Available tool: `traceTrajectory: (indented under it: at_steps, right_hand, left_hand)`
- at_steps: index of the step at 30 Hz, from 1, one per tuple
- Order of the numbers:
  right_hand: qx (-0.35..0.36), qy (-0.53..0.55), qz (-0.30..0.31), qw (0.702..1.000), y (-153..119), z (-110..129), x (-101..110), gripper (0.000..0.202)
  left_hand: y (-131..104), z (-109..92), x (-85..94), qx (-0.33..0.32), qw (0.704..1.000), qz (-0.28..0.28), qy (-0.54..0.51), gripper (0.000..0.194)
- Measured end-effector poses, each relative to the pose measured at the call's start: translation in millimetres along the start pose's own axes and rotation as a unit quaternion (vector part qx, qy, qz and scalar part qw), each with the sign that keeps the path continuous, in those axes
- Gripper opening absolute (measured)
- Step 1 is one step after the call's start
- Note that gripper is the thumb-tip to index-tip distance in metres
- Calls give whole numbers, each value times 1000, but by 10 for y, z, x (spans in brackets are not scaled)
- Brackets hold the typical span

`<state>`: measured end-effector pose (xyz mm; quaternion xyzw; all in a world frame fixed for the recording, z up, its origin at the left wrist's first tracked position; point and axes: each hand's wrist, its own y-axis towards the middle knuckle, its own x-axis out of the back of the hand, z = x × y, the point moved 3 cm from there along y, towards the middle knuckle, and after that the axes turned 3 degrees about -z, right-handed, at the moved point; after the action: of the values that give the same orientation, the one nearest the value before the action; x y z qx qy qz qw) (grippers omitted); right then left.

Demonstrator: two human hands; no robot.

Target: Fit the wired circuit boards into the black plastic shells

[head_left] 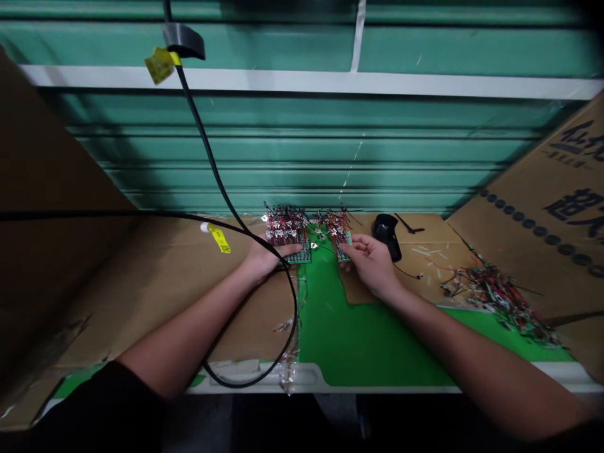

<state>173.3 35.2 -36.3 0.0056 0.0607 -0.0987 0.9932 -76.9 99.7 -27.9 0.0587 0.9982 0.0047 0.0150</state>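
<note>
- The wide board (304, 257) and the small board (345, 253) are over the far part of the green surface (377, 346), side by side with a gap between them.
- Red and black wires (287, 221) stick up from both.
- The left hand (263, 257) holds the wide board, thumb on top.
- The right hand (374, 259) pinches the small board by its right side.
- Just right of that hand lies a black thing (387, 234).
- Farther right is a messy wire pile (509, 302).
- A black cord (210, 154) hangs down and loops near the left hand.
- Behind is a green wall (292, 116).
</note>
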Motion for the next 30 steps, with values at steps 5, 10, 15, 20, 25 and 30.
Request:
traceTrajectory:
  at_steps: [5,10,15,20,25,30]
  right_hand:
    - [-30,-30,80,996,-6,-86,-80,53]
    - [48,-46,13,998,15,-3,17,44]
    - [17,-54,47,997,21,-31,15,45]
    - [14,-4,37,999,-1,-60,-52,49]
    - [11,18,48,999,-37,-76,-124,54]
    - [8,16,44,999,-48,-116,-164,61]
  left_hand:
    - [-65,57,-79,12,999,42,-20,66]
    - [-74,80,-81,-11,1000,21,-16,63]
    - [-50,122,-56,-5,1000,10,-3,63]
    - [-43,161,-47,-3,1000,4,6,60]
    - [-46,175,-36,-8,999,-5,43,59]
    - [-72,139,-65,-18,999,-9,38,64]
